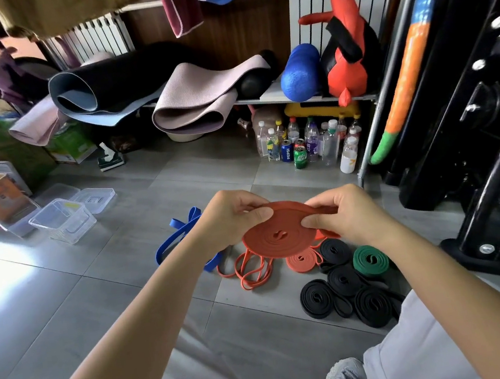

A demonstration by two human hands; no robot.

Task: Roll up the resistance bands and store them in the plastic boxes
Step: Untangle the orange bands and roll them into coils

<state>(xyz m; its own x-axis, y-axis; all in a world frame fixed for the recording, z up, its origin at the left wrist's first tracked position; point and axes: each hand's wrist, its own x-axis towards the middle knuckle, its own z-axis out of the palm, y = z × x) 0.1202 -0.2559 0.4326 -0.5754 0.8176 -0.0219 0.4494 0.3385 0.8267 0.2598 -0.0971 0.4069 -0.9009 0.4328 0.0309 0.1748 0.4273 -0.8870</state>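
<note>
1. Left hand (pixel 233 220) grips the left edge of the flat coiled orange rubber resistance band (pixel 280 237), thumb on top, fingers curled under
2. Right hand (pixel 346 218) pinches the coil's right edge, thumb pressed on top, and the outer wrap runs under its fingers
3. The coil is in the air between both hands, lying flat above the grey tiled floor (pixel 112 290)
4. Loose orange band loops (pixel 253 273) lie on the floor right below, with a small orange rolled band (pixel 302 260) just beside them
5. Four black rolled bands (pixel 344 279) and a green rolled band (pixel 371 260) are clustered to the right
6. An unrolled blue band (pixel 178 234) lies behind the left wrist
7. Open clear plastic boxes (pixel 69 229) sit far left, well apart from the bands, with flat clear lids (pixel 94 198) beside them
</note>
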